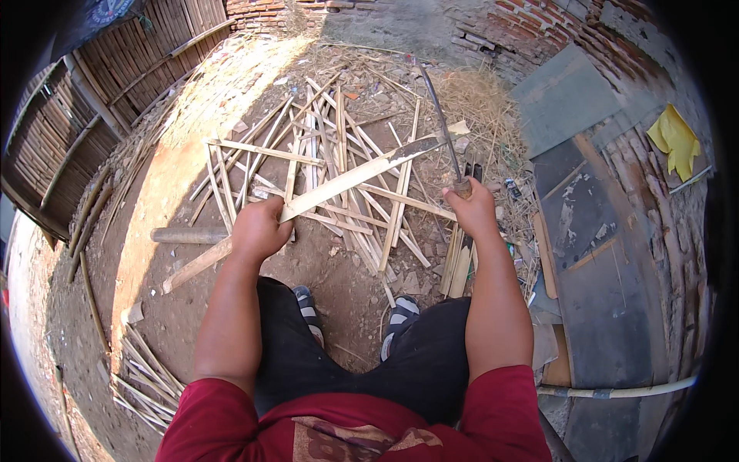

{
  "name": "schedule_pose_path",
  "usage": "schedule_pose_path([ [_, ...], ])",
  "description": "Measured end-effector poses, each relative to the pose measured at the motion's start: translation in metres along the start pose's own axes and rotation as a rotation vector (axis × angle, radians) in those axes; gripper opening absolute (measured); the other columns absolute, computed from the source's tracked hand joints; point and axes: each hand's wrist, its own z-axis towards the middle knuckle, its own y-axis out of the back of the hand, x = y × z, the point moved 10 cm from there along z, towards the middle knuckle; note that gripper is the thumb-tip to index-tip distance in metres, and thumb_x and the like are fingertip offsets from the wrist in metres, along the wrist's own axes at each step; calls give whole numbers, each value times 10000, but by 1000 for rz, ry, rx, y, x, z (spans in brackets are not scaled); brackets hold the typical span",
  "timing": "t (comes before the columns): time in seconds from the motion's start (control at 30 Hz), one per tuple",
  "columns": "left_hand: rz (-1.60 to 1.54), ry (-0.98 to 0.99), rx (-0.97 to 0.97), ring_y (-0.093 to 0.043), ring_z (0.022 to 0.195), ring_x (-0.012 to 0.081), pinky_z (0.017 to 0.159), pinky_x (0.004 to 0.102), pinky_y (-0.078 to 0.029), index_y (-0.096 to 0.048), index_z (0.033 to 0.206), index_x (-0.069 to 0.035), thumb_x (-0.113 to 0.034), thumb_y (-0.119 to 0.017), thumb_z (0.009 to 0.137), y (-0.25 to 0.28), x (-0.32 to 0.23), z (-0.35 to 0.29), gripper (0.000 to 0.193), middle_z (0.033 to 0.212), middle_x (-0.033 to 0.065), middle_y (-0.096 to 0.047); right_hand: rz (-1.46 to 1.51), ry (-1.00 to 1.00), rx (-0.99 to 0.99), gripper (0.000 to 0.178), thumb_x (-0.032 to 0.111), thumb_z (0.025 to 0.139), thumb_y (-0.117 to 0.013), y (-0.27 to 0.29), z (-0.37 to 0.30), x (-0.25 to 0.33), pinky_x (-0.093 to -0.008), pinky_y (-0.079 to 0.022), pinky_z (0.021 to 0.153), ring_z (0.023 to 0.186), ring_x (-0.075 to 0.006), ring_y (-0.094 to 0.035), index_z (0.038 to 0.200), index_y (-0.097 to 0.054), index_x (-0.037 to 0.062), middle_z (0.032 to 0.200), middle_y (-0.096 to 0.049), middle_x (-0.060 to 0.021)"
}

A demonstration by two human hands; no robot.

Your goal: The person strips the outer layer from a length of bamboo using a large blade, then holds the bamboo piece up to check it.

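**Two bare hands full: plank at nine o'clock, dark tool at three**

The left hand [263, 229] has its grip clenched around a long, flat, pale wooden plank [350, 179], thumb laid along its upper face. From there the plank slants toward one o'clock, darkened near its far end. A browner wooden length [196, 266] shows below the wrist, toward eight o'clock; whether it belongs to the same plank I cannot tell.

The right hand [473, 206] has its grip closed on the near end of a long, thin, dark metal tool [439, 115], which points toward twelve o'clock. The tool crosses the plank's far end in view; whether they touch is unclear.

Beyond the hands, at twelve o'clock, a loose, crisscrossed pile of narrow, pale wooden strips [339, 127] lies on the brown dirt ground [285, 273]. Dry, straw-coloured grass [489, 100] spreads at one o'clock. A round, greyish pole [185, 235] lies at nine, and a smaller bundle of thin, pale sticks [146, 381] at eight.

Farther out, a brown slatted fence [165, 46] stands at half past ten, a flat, grey-green sheet [566, 92] leans at two, and a crumpled yellow piece [676, 142] sits at half past two.
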Motion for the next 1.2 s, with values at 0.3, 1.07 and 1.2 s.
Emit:
schedule_pose_path([
  [0.3, -117, -28, -34, -653, 758, 440, 695, 507, -516, -638, 840, -18, -184, -710, 786, -10, -19, -1, 189, 752, 223, -650, 372, 167, 569, 536, 373, 826, -853, -89, -67, 94, -374, -497, 965, 1109, -250, -658, 1172, -682, 0, 1185, -709, -185],
  [1.07, -112, -112, 557, -581, 1270, 383, 1091, 441, -454, -553, 1375, -10, -514, -945, 608, -24, 3, -13, 998, 1307, 228, -628, 1267, -26, -70, 134, 87, 901, -718, -8, -19, 39, -258, -456, 609, 626, -106, -538, 996, -646, 25, 1110, -713, -160],
  [1.2, -161, -145, 753, -568, 1286, 388, 1106, 435, -444, -552, 1379, -10, -532, -941, 611, -71, 6, -24, 1007, 1320, 237, -620, 1376, -22, -149, 151, 94, 908, -706, 8, -15, 32, -270, -467, 620, 623, -116, -540, 1021, -633, 25, 1098, -706, -164],
])
